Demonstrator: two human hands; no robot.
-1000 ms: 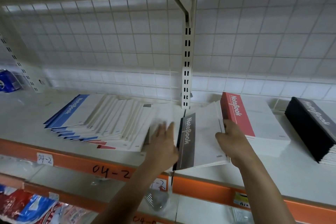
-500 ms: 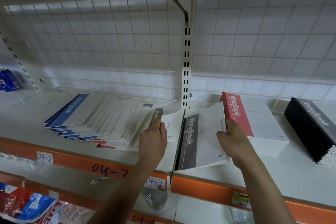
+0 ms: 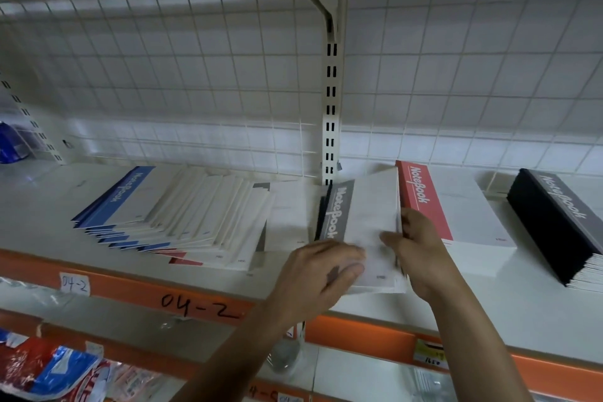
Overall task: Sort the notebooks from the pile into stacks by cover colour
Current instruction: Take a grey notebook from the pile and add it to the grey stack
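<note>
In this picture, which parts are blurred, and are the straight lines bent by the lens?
Head view: the left hand and the grey notebook by it are smeared by motion; the red stack reads sharp; the wire grid bows near the edges.

The notebooks (image 3: 424, 202) read "NoteBook"; the orange shelf edge (image 3: 124, 285), "04-2".

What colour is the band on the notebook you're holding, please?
Grey band, white lettering; head view.

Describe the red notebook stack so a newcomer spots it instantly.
Start at the slotted white upright at the shelf's back. Just right of it, beside the right hand, lies a squared-up notebook stack. Its top band is red; the neighbours' are grey.
</note>
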